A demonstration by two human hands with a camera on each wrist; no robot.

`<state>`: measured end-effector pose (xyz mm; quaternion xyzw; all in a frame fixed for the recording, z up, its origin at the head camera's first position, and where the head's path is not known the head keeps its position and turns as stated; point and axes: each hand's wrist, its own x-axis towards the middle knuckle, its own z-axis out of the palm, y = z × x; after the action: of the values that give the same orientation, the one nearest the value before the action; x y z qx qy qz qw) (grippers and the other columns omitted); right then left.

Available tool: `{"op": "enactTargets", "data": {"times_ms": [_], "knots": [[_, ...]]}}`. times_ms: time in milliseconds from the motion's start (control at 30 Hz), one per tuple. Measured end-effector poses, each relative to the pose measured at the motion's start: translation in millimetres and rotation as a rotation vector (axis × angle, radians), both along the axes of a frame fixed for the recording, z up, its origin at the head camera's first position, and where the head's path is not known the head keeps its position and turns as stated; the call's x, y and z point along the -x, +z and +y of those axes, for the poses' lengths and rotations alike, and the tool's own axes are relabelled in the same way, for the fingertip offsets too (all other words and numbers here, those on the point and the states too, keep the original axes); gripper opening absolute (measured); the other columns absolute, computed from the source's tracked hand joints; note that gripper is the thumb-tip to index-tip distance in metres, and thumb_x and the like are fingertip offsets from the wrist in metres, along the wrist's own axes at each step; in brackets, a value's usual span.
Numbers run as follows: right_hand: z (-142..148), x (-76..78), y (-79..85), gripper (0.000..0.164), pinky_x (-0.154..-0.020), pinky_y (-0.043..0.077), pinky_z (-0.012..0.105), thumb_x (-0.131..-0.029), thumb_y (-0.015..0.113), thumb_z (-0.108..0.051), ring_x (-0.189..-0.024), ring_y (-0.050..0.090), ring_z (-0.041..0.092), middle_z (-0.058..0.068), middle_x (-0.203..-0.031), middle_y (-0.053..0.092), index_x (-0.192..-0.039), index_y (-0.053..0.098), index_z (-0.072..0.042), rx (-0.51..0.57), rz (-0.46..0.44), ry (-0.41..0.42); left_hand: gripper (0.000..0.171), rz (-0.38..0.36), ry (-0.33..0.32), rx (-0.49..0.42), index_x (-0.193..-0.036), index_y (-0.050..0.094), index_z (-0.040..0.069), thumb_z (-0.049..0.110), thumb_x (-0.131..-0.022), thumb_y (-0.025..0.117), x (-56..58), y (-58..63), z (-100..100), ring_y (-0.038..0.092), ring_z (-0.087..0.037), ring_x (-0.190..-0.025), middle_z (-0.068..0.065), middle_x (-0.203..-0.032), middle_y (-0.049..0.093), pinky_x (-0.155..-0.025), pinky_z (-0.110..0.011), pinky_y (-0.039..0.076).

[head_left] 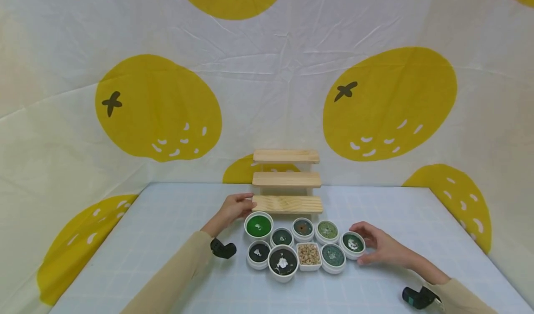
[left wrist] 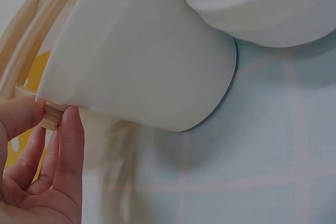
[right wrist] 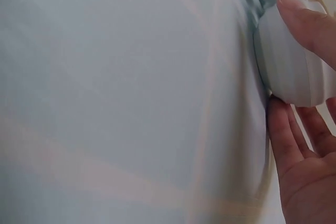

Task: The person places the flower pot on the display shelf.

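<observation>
My left hand (head_left: 232, 209) is at the left end of a small three-tier wooden stand. In the left wrist view its thumb and fingers (left wrist: 72, 150) pinch the end of a wooden board (left wrist: 51, 116). The stand's lowest board (head_left: 288, 204) lies just behind a cluster of small white pots. At the cluster's right edge, my right hand (head_left: 385, 248) holds a round white pot with dark green and white contents (head_left: 352, 243). Seen from the right wrist, the thumb and fingers lie on opposite sides of this ribbed pot (right wrist: 291, 64). Its top is hidden there.
Between the hands stand several white pots, including a bright green one (head_left: 258, 226), a dark one (head_left: 283, 263) and a square dish of tan bits (head_left: 308, 254). A pale checked cloth (head_left: 167, 240) covers the table. Behind hangs a fruit-print curtain (head_left: 271, 96).
</observation>
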<state>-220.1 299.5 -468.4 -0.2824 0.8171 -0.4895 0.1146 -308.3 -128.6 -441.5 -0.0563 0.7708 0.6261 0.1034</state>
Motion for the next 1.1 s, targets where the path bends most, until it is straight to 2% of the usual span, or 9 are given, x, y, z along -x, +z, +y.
{"op": "enactTargets", "data": {"times_ms": [167, 367, 667, 867, 1100], "knots": [[0.4, -0.6, -1.0, 0.067, -0.089, 0.049, 0.014, -0.073, 0.081, -0.009, -0.107, 0.053, -0.008, 0.013, -0.12, 0.055, -0.126, 0.044, 0.007, 0.015, -0.015, -0.011, 0.046, 0.016, 0.0, 0.022, -0.13, 0.058, 0.002, 0.012, -0.086, 0.07, 0.0, -0.2, 0.7, 0.065, -0.011, -0.077, -0.02, -0.118, 0.065, -0.072, -0.026, 0.058], [-0.1, -0.9, -4.3, 0.065, -0.089, 0.05, 0.015, -0.072, 0.081, -0.009, -0.106, 0.054, -0.006, 0.001, -0.117, 0.058, -0.125, 0.046, 0.004, 0.027, -0.017, -0.013, 0.045, 0.015, 0.018, 0.043, -0.129, 0.06, 0.004, 0.013, -0.086, 0.07, 0.5, -4.1, 0.7, 0.064, -0.011, -0.076, -0.018, -0.113, 0.067, -0.071, -0.025, 0.058], [-1.4, -1.1, -4.3, 0.065, -0.088, 0.05, 0.015, -0.073, 0.081, -0.013, -0.105, 0.055, -0.004, 0.017, -0.119, 0.056, -0.125, 0.046, 0.002, -0.012, -0.017, -0.044, 0.043, 0.019, 0.051, 0.05, -0.128, 0.061, 0.005, 0.014, -0.087, 0.07, -1.3, -5.0, 1.8, 0.064, -0.012, -0.077, -0.017, -0.111, 0.067, -0.073, -0.027, 0.058], [-1.4, -1.4, -2.8, 0.065, -0.087, 0.049, 0.014, -0.072, 0.083, -0.014, -0.102, 0.055, -0.004, 0.016, -0.119, 0.056, -0.124, 0.046, 0.001, -0.035, -0.002, -0.102, 0.042, 0.052, 0.046, 0.082, -0.127, 0.062, 0.005, 0.014, -0.087, 0.07, -0.9, -4.0, 2.6, 0.062, -0.011, -0.074, -0.016, -0.106, 0.067, -0.069, -0.024, 0.057], [-2.0, -5.5, 5.1, 0.063, -0.086, 0.049, 0.013, -0.071, 0.083, -0.015, -0.1, 0.054, -0.005, 0.013, -0.117, 0.058, -0.122, 0.049, 0.0, -0.065, 0.048, -0.171, 0.041, 0.051, 0.062, 0.088, -0.126, 0.063, 0.005, 0.013, -0.086, 0.07, -3.6, -2.0, 4.4, 0.063, -0.011, -0.075, -0.015, -0.105, 0.067, -0.071, -0.026, 0.058]]}}
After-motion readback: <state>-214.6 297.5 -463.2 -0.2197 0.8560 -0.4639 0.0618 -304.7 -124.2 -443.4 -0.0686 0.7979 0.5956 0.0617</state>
